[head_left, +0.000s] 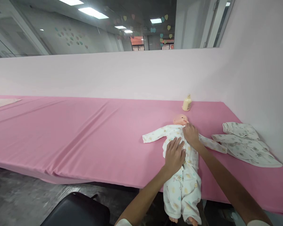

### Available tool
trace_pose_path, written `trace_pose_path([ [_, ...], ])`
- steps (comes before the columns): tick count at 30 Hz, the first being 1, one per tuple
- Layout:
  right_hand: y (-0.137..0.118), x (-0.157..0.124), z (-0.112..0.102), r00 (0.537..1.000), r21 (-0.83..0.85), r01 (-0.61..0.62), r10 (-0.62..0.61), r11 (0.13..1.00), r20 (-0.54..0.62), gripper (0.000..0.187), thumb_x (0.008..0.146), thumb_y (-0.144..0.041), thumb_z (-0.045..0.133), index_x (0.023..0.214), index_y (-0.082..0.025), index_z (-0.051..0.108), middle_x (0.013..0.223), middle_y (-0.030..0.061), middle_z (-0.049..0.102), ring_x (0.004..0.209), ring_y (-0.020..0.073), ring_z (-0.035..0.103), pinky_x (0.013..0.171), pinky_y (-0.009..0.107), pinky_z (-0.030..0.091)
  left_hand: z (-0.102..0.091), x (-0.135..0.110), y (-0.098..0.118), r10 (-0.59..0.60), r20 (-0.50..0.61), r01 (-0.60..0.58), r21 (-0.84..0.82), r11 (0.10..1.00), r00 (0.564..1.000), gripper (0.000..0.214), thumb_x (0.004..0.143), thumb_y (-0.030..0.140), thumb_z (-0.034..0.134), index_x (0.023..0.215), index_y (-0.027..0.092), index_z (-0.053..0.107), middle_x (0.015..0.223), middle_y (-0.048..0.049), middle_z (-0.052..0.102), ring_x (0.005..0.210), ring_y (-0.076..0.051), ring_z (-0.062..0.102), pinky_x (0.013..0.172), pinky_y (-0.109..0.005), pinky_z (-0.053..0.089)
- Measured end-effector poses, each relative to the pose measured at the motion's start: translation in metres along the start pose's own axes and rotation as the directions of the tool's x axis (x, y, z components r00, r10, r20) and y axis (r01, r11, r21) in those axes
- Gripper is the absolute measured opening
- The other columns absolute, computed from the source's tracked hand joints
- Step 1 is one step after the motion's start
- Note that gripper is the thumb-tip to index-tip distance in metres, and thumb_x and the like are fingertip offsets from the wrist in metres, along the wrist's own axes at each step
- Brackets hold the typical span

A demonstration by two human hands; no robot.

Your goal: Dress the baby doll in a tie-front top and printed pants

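Note:
A baby doll lies on its back, dressed in a white printed long-sleeved top and matching trousers. Its arms are spread to the sides, and its feet hang past the near table edge. My left hand rests on the front of the top with its fingers stretched out. Just below the doll's chin, my right hand has its fingers bent in at the top's collar, pinching the cloth there. The exact fold between those fingertips is hidden.
A pink sheet covers the long table against the wall. Behind the doll's head stands a cream pump bottle. Folded printed baby clothes lie at the right. A black chair stands at the front left.

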State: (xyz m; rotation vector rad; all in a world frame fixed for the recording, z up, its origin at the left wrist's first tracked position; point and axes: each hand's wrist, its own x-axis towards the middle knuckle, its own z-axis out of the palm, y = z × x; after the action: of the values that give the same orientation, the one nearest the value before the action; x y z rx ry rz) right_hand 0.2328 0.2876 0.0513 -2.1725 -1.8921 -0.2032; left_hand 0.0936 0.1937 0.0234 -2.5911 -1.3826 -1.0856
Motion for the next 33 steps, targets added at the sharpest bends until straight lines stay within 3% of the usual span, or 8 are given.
trace_pose_path([
  [33,0.0000,-0.0005,0.0010,1.000,0.028,-0.027,0.027,0.999,-0.001,0.027,0.095,-0.018,0.036,0.106,-0.009,0.059,0.102,0.0153,0.069,0.092,0.0242,0.064,0.072,0.031,0.041,-0.0009,0.0004,0.0006,0.002,-0.006,-0.002,0.007,1.000,1.000,0.033,0.091,0.018,0.047,0.123,0.020,0.057,0.139,-0.0050,0.055,0.132,-0.026,0.047,0.105,-0.047,0.046],
])
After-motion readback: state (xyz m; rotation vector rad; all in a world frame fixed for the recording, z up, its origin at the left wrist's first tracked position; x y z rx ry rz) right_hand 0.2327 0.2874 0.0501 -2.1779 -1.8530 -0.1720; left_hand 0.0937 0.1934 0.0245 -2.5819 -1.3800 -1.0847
